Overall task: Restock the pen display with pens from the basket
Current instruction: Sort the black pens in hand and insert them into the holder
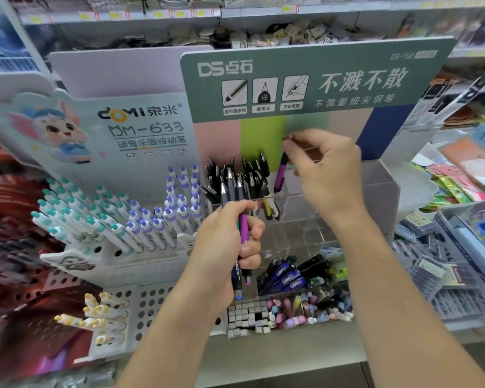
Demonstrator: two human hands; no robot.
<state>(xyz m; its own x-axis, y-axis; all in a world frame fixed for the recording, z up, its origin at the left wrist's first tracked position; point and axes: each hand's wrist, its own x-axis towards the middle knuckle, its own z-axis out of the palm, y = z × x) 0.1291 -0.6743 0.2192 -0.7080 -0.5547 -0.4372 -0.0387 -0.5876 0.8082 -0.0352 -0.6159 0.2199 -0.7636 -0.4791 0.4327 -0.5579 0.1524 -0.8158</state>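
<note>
A clear acrylic pen display (375,191) with a green header board stands on the shelf; its back left cells hold several black pens (244,175). My left hand (227,253) grips a bunch of pens (242,219), grey, purple and blue, upright in front of the display. My right hand (325,166) pinches a single purple pen (280,175) by its top, tip down over a cell just right of the black pens. No basket is in view.
A white Domi stand (118,208) with teal and purple click pens sits to the left. Below the display, trays hold blue pens (286,273), erasers and small caps. Packaged stationery (443,264) fills the shelf at right.
</note>
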